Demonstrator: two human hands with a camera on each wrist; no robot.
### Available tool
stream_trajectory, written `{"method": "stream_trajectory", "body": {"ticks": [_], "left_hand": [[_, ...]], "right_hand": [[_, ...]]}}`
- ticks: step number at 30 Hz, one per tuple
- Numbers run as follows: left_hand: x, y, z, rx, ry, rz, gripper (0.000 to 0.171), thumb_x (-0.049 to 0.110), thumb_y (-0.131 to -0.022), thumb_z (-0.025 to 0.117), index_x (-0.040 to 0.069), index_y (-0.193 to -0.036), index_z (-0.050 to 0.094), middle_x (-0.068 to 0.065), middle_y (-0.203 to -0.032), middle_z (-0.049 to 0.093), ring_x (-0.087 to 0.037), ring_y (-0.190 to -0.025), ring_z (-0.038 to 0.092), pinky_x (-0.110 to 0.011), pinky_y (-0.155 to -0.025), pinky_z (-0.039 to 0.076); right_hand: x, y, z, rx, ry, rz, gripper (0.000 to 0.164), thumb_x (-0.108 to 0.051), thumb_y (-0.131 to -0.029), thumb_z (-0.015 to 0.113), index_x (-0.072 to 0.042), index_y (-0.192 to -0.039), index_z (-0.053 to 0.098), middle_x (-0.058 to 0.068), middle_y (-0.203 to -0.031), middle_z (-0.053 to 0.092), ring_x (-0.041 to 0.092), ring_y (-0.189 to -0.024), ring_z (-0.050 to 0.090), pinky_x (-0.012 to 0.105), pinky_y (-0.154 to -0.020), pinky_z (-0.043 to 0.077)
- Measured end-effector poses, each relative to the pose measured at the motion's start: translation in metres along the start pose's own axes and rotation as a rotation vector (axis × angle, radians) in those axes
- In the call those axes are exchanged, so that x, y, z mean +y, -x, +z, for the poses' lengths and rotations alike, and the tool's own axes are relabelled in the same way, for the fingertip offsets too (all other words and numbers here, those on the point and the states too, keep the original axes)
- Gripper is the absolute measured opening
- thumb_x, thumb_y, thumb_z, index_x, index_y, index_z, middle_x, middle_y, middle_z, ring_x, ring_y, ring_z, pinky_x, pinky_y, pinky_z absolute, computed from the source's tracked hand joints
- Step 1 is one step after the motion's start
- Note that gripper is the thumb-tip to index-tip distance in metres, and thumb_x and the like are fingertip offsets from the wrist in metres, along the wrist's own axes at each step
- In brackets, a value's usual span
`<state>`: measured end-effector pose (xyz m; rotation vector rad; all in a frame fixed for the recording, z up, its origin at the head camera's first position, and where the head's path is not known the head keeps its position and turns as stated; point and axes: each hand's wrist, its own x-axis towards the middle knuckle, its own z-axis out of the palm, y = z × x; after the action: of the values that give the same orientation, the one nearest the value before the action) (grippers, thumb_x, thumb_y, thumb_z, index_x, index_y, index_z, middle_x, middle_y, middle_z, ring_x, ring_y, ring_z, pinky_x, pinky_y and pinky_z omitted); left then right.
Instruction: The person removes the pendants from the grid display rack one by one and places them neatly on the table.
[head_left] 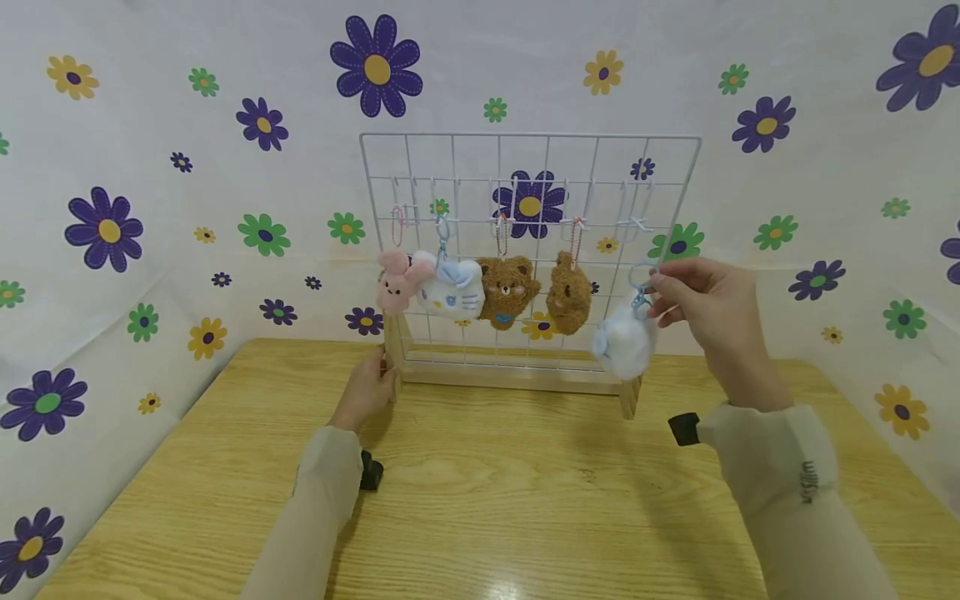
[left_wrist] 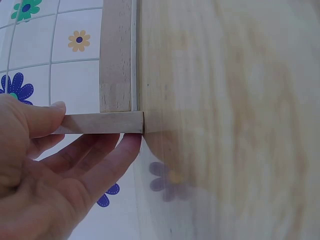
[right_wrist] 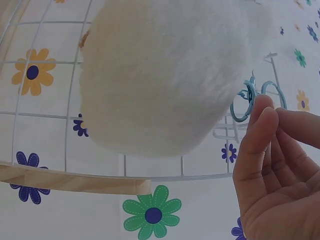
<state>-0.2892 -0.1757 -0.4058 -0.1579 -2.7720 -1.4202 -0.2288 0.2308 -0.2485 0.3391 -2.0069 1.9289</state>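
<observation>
My right hand (head_left: 708, 308) pinches the blue ring (head_left: 640, 275) of a white plush keychain (head_left: 624, 343), which hangs just in front of the rack's right end. Seen from the right wrist, its fluffy white body (right_wrist: 165, 75) fills the middle, beside my thumb and fingertips. A white wire grid rack (head_left: 525, 354) stands on wooden feet. My left hand (head_left: 369, 387) grips the wooden foot (left_wrist: 107, 122) at the rack's left end, thumb on one side and fingers on the other. An unoccupied white hook (head_left: 637, 223) is just above the held keychain.
On the rack's hooks hang a pink plush (head_left: 397, 287), a white cat plush with a blue bow (head_left: 453, 287), a brown bear plush (head_left: 506, 292) and another brown plush (head_left: 568, 296). Beneath is a wooden table (head_left: 510, 483); behind, a flower-patterned cloth (head_left: 292, 83).
</observation>
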Motion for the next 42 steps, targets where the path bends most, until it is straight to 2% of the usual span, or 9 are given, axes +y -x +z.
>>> {"method": "stream_trajectory", "body": {"ticks": [4, 6, 11, 18, 23, 27, 33, 38, 42], "left_hand": [[0.001, 0.0, 0.0, -0.004, -0.002, 0.001, 0.05, 0.004, -0.108, 0.042, -0.006, -0.155, 0.027, -0.036, -0.139, 0.049, -0.049, -0.122, 0.056, -0.053, -0.092, 0.057], [0.001, 0.001, 0.0, -0.006, 0.0, -0.001, 0.05, 0.004, -0.109, 0.041, -0.005, -0.155, 0.027, -0.036, -0.141, 0.048, -0.049, -0.123, 0.055, -0.053, -0.093, 0.057], [0.0, 0.0, 0.0, -0.006, -0.003, 0.002, 0.049, 0.004, -0.109, 0.042, -0.005, -0.154, 0.028, -0.036, -0.14, 0.049, -0.049, -0.123, 0.055, -0.054, -0.092, 0.057], [-0.001, 0.0, 0.0, -0.007, -0.02, -0.008, 0.049, 0.004, -0.109, 0.042, -0.005, -0.155, 0.028, -0.035, -0.14, 0.049, -0.048, -0.124, 0.055, -0.055, -0.096, 0.054], [-0.001, 0.001, 0.0, -0.002, -0.035, -0.002, 0.049, 0.005, -0.108, 0.042, -0.006, -0.154, 0.028, -0.035, -0.14, 0.05, -0.048, -0.125, 0.054, -0.055, -0.097, 0.053], [-0.002, 0.001, 0.0, 0.0, -0.035, 0.006, 0.049, 0.004, -0.108, 0.043, -0.006, -0.154, 0.029, -0.035, -0.138, 0.051, -0.048, -0.124, 0.055, -0.055, -0.096, 0.054], [-0.002, 0.0, 0.0, 0.007, -0.03, 0.016, 0.048, 0.005, -0.108, 0.043, -0.006, -0.153, 0.03, -0.035, -0.137, 0.052, -0.048, -0.122, 0.056, -0.055, -0.094, 0.056], [-0.003, -0.001, 0.0, 0.006, -0.027, 0.011, 0.047, 0.004, -0.108, 0.043, -0.006, -0.153, 0.03, -0.035, -0.137, 0.052, -0.049, -0.122, 0.056, -0.056, -0.094, 0.056], [-0.004, -0.001, 0.0, 0.005, -0.025, 0.012, 0.047, 0.004, -0.108, 0.043, -0.006, -0.153, 0.03, -0.035, -0.137, 0.052, -0.049, -0.122, 0.056, -0.056, -0.093, 0.056]], "right_hand": [[0.004, 0.002, -0.002, 0.002, 0.119, 0.008, 0.015, -0.002, -0.097, 0.068, -0.015, -0.093, 0.074, -0.006, -0.085, 0.073, 0.01, -0.063, 0.067, 0.018, -0.056, 0.058], [0.005, 0.003, -0.002, 0.004, 0.205, 0.009, 0.007, -0.004, -0.098, 0.067, -0.006, -0.101, 0.073, -0.009, -0.086, 0.072, 0.009, -0.063, 0.067, 0.018, -0.057, 0.058], [0.008, 0.006, 0.0, 0.017, 0.368, 0.013, 0.026, -0.008, -0.1, 0.065, 0.013, -0.115, 0.064, -0.016, -0.086, 0.069, 0.006, -0.068, 0.067, 0.018, -0.06, 0.058], [0.013, 0.01, 0.001, -0.003, 0.421, 0.053, 0.027, -0.01, -0.102, 0.062, 0.011, -0.118, 0.063, -0.009, -0.097, 0.068, 0.005, -0.085, 0.065, 0.016, -0.077, 0.058], [0.016, 0.011, 0.0, -0.025, 0.399, 0.084, 0.022, -0.009, -0.105, 0.056, 0.009, -0.117, 0.058, -0.009, -0.101, 0.064, 0.007, -0.092, 0.062, 0.019, -0.082, 0.058], [0.021, 0.011, -0.002, -0.064, 0.327, 0.091, 0.018, -0.007, -0.107, 0.048, 0.008, -0.116, 0.052, -0.003, -0.105, 0.059, 0.011, -0.093, 0.059, 0.022, -0.081, 0.059], [0.026, 0.011, -0.005, -0.19, 0.24, 0.08, 0.014, -0.007, -0.11, 0.04, 0.005, -0.113, 0.046, 0.007, -0.104, 0.057, 0.012, -0.092, 0.064, 0.021, -0.082, 0.059], [0.035, 0.011, -0.006, -0.282, 0.077, 0.099, 0.012, -0.005, -0.109, 0.039, 0.005, -0.105, 0.046, 0.004, -0.096, 0.061, 0.017, -0.086, 0.067, 0.026, -0.08, 0.06], [0.045, 0.015, -0.006, -0.313, 0.001, 0.171, 0.011, -0.004, -0.109, 0.04, 0.004, -0.104, 0.046, 0.003, -0.094, 0.06, 0.017, -0.084, 0.068, 0.03, -0.079, 0.06]]}}
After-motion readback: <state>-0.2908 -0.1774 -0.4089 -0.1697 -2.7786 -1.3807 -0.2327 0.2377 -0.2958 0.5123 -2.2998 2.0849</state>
